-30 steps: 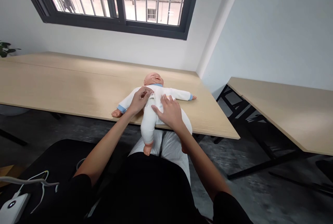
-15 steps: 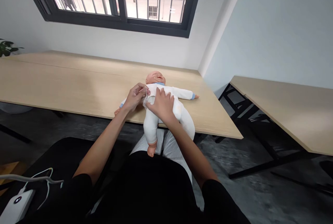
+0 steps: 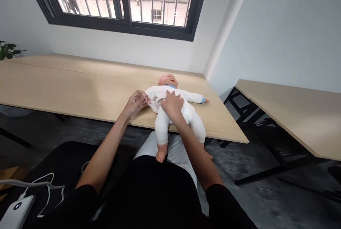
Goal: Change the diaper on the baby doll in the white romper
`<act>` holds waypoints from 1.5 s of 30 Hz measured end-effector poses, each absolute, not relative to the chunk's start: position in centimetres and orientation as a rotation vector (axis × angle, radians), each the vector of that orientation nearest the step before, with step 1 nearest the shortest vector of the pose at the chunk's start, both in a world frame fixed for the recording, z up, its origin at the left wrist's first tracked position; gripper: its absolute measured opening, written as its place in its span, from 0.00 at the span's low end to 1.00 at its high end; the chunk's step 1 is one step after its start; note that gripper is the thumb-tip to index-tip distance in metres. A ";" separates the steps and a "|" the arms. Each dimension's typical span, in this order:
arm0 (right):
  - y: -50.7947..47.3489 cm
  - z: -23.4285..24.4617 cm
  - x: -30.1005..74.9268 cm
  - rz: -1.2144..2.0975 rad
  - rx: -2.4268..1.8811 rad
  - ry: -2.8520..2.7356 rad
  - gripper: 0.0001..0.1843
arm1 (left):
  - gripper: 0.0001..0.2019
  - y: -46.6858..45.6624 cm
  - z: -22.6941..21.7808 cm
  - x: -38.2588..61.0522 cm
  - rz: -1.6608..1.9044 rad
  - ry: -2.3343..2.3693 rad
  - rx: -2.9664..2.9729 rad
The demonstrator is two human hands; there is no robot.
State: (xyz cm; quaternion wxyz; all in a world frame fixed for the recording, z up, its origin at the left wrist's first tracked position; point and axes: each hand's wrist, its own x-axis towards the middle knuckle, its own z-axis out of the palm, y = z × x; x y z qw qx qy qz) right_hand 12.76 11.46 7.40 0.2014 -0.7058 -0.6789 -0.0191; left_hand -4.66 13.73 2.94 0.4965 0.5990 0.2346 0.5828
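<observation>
Bald, pink vinyl baby doll [image 3: 167, 81] lies on its back on the pale wood table [image 3: 80, 80], head toward the table's far edge, arms spread. White cotton sleepsuit [image 3: 161, 126] with blue collar [image 3: 169, 86] and blue cuff [image 3: 203, 100] covers it; a front flap [image 3: 153, 105] is drawn out sideways. Legs extend past the table's near edge; one bare foot [image 3: 161, 156] shows beyond it.

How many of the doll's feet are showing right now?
2: one foot hangs past the table edge; the other foot is partly hidden behind the right forearm.
</observation>
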 end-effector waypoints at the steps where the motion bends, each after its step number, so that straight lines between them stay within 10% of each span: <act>1: 11.4 6.6 12.0 -0.114 -1.950 -1.943 0.28 | 0.24 13.9 3.2 -4.4 1.387 0.566 1.497; 22: 5.7 4.9 24.8 0.156 -1.381 -1.751 0.22 | 0.09 18.0 5.1 3.8 1.035 0.641 2.245; 38: 3.9 -0.5 21.8 0.283 -1.442 -1.712 0.43 | 0.06 14.0 6.2 5.6 0.850 1.612 2.599; 45: 1.6 -2.3 21.8 0.394 -1.396 -1.612 0.59 | 0.21 9.8 4.1 5.9 0.812 1.448 2.868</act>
